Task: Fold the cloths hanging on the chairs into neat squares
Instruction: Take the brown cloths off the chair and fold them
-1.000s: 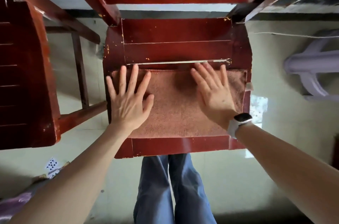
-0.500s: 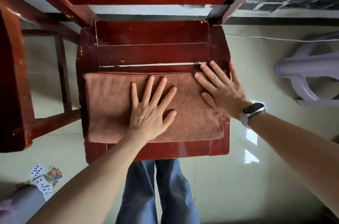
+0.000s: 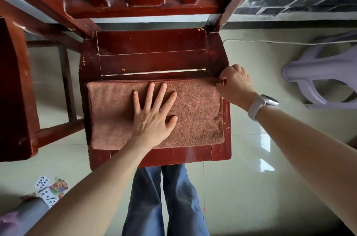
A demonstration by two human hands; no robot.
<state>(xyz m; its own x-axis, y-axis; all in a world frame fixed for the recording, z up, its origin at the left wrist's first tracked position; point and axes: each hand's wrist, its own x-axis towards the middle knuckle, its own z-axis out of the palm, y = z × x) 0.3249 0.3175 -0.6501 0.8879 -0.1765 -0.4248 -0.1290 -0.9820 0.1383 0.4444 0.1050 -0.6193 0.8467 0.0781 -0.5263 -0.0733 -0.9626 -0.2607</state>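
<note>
brown microfibre cloth (image 3: pixel 195 112) folded to a rectangle on chair seat (image 3: pixel 152 42), front half | left hand (image 3: pixel 154 114) fingers spread flat at cloth centre, anchoring it | right hand (image 3: pixel 234 83) pinches cloth's far right corner, likely for the next fold

left hand (image 3: pixel 154 118) flat on cloth (image 3: pixel 197 112), right hand (image 3: pixel 234 85) pinching its corner

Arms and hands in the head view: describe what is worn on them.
Both forearms are bare, with no sleeves in sight. The left hand carries no visible ring, band or glove. The right hand is gloveless too; its wrist wears a smartwatch with a white strap and a rounded pale case. No markings are visible.
</note>
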